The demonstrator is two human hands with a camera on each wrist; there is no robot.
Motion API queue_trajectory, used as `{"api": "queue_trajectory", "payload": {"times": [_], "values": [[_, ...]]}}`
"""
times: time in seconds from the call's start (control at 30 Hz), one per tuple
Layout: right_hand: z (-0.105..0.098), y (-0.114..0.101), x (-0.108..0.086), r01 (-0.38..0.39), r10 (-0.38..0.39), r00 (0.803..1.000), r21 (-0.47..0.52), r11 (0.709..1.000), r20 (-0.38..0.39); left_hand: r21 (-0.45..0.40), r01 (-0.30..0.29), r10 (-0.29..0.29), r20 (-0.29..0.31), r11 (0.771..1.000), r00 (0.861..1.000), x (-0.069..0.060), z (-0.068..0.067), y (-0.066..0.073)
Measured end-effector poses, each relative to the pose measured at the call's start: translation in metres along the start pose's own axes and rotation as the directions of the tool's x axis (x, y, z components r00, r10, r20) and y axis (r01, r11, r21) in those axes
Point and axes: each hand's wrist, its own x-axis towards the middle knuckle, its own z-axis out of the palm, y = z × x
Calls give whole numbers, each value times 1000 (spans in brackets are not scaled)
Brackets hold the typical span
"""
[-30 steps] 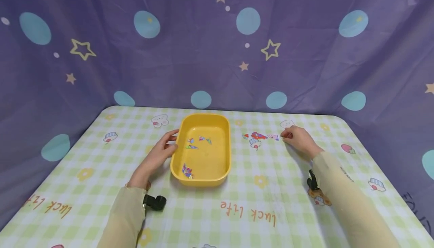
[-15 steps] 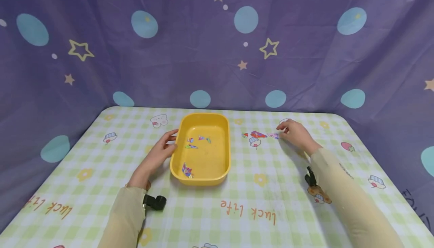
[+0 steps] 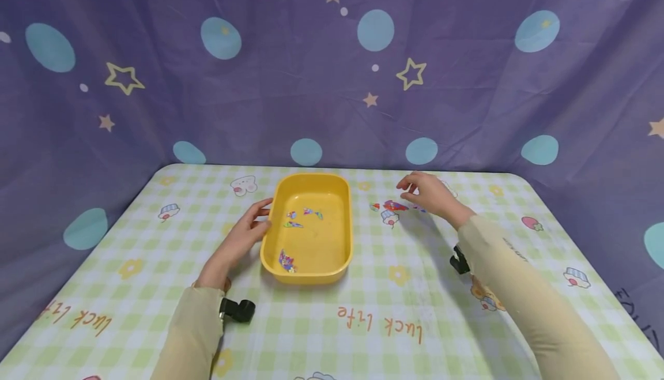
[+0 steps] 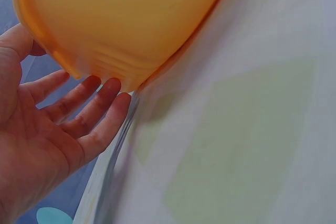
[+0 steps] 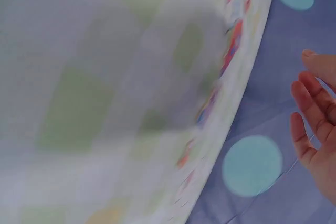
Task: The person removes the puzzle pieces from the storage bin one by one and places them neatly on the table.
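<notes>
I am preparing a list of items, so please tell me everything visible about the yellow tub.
The tub is yellow, smooth and plastic-looking: a roughly rectangular, open-topped container with rounded corners. It sits upright on the checked tablecloth, longer sides running away from the camera. Small colourful pieces lie on its floor, and the left hand touches its left side.

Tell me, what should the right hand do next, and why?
The right hand might best reach into the yellow tray for a small colorful piece: it looks empty, several pieces lie inside the tray, and a row of pieces lies on the table.
</notes>
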Motion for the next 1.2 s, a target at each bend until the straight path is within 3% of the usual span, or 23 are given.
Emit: {"api": "queue_trajectory", "payload": {"times": [0.13,0.23,0.33,0.57,0.93,1.2], "values": [[1,-16,8,37,-37,999,4,999,5,3,-3,3,6,1000,1000,-1,0,1],[3,-28,15,61,-61,998,4,998,8,2,-2,2,14,1000,1000,-7,1,13],[7,-37,21,79,-80,997,9,997,16,-7,3,-2,18,1000,1000,-9,1,15],[16,-60,29,137,-138,990,29,990,32,7,-12,12,6,1000,1000,-2,0,-2],[29,-89,34,235,-236,971,31,972,39,-7,-3,3,20,1000,1000,2,0,-2],[41,-109,38,275,-280,953,53,960,114,1,-25,25,12,1000,1000,2,0,-3]]}}
